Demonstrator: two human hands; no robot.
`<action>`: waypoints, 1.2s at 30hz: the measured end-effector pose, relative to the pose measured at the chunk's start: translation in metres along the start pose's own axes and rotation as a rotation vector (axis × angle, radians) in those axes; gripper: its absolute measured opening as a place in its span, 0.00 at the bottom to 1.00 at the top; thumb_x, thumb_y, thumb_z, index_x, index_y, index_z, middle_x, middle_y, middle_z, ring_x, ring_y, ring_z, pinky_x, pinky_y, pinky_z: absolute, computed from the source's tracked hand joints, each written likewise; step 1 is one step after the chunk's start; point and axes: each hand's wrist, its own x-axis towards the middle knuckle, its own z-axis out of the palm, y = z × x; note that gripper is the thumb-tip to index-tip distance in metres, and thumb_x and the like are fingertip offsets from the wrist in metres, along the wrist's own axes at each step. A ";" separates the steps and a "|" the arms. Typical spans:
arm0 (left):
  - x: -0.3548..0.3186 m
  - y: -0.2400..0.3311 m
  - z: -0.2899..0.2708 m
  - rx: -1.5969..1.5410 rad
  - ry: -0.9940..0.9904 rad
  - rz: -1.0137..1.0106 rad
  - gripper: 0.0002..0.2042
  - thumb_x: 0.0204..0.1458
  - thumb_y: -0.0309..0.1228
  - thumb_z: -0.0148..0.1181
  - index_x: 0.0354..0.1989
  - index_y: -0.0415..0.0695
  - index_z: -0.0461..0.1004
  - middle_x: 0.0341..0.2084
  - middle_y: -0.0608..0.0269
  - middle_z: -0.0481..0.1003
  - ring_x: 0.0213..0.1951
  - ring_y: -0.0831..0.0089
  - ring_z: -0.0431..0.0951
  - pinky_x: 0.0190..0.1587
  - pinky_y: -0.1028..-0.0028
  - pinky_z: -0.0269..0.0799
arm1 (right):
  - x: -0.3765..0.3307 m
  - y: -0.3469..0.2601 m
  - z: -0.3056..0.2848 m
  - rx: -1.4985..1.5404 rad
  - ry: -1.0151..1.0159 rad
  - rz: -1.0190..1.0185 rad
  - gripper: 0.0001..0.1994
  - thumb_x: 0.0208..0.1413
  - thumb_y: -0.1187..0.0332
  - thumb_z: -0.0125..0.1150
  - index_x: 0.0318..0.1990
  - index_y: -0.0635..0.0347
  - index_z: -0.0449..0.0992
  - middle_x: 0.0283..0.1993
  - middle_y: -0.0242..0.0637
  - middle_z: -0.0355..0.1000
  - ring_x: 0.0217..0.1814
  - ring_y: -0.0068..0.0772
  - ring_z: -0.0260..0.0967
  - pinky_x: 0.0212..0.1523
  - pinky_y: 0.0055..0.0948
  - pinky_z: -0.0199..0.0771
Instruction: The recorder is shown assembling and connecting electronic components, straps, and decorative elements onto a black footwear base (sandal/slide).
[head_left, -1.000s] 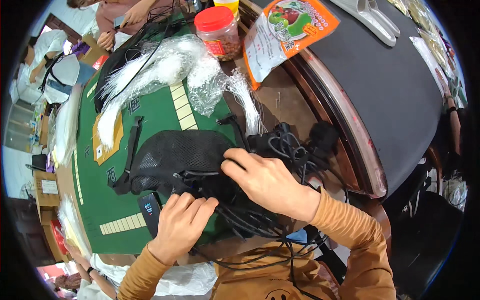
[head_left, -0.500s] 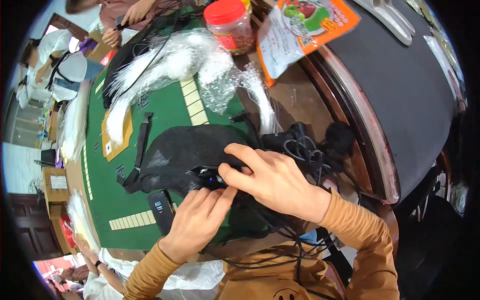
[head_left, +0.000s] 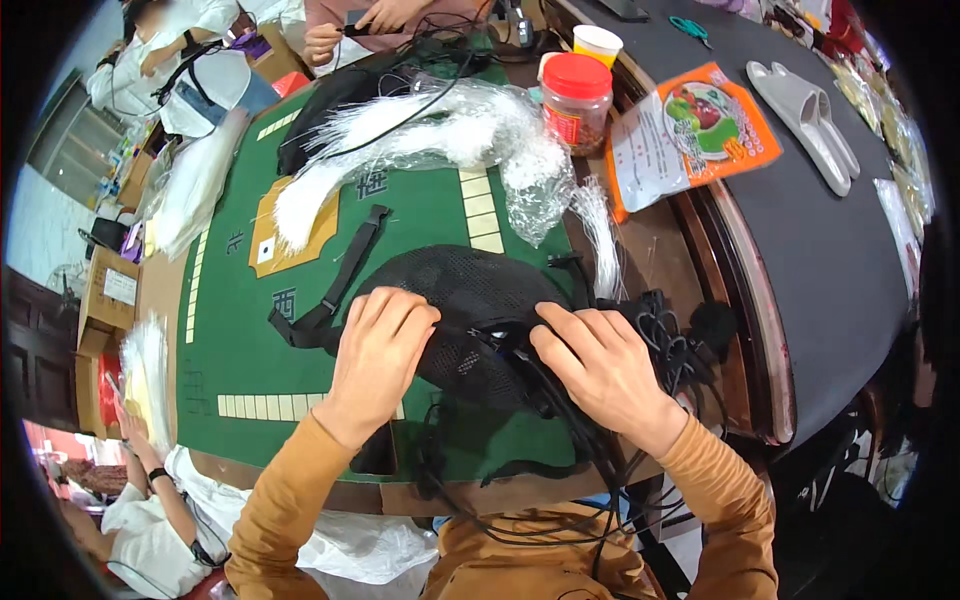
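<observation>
A black mesh bag [head_left: 450,275] lies on the green table mat [head_left: 230,370] in front of me, its opening parted toward me. My left hand [head_left: 385,345] is closed on the left edge of that opening, fingers curled over the mesh. On the right edge my right hand [head_left: 600,365] grips the bag with bent fingers; its fingertips are partly hidden. Between the hands, something dark and shiny shows inside, too small to make out. Black cables [head_left: 590,440] run from the bag toward my lap. A black strap [head_left: 350,265] with a buckle stretches out at the left.
A dark flat device [head_left: 376,450] lies beside my left forearm. Beyond the bag are white plastic strands [head_left: 430,125], a red-lidded jar [head_left: 577,100] and an orange-and-white food pouch [head_left: 690,135]. Grey slippers [head_left: 805,120] rest on the dark surface at right. Other people sit around the table.
My hands have moved apart, from close together at the bag's middle to opposite sides of its opening. The view has shifted, and the dark device is now partly behind my left arm.
</observation>
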 end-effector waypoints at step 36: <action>0.004 -0.054 -0.010 -0.276 -0.291 -0.134 0.45 0.51 0.44 0.72 0.76 0.51 0.54 0.73 0.49 0.56 0.73 0.47 0.56 0.73 0.55 0.55 | 0.076 0.004 0.005 0.332 -0.091 -0.093 0.07 0.52 0.69 0.69 0.33 0.59 0.77 0.33 0.36 0.72 0.39 0.42 0.74 0.42 0.39 0.74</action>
